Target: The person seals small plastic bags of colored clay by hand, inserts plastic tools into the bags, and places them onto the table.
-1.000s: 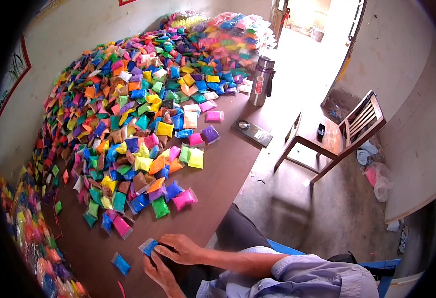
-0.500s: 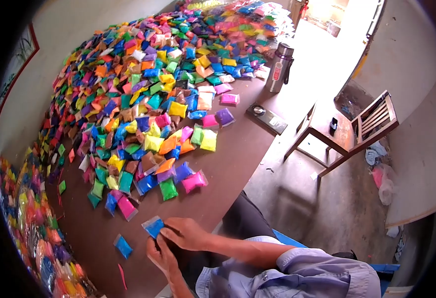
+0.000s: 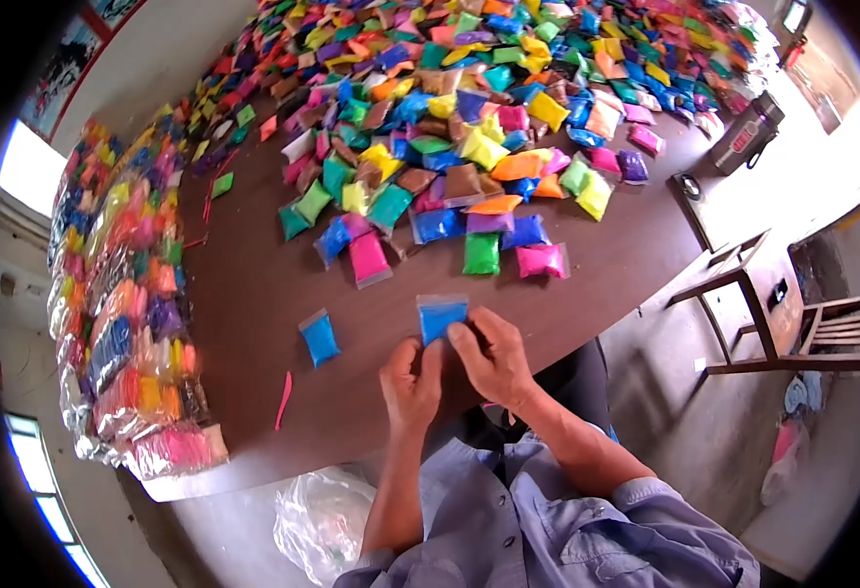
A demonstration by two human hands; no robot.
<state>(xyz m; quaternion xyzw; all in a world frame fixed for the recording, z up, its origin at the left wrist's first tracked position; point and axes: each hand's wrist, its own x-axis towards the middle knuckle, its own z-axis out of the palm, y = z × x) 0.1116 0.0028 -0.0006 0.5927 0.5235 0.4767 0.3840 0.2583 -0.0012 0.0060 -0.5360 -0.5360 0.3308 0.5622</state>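
A small clear packet filled with blue material [image 3: 442, 318] is held just above the near part of the brown table. My right hand [image 3: 497, 361] pinches its right side between thumb and fingers. At the packet's lower left corner, my left hand [image 3: 412, 387] is closed, thumb against the bottom edge. A second blue packet [image 3: 320, 339] lies on the table to the left of my hands. Beyond them a pink packet [image 3: 368, 257], a green packet [image 3: 482, 253] and another pink packet [image 3: 542, 260] edge a large heap of colourful packets [image 3: 479, 147].
Clear bags stuffed with coloured packets [image 3: 121, 323] are stacked along the table's left side. A pink strip [image 3: 284, 400] lies near the front edge. At the right are a flask [image 3: 748, 134], a dark flat device [image 3: 692, 211] and a wooden chair [image 3: 788, 318]. Crumpled plastic [image 3: 324, 514] sits below the table edge.
My head view has turned, so the table, heap and chair appear shifted and rotated. Both hands stay at the blue packet, which now faces me more upright.
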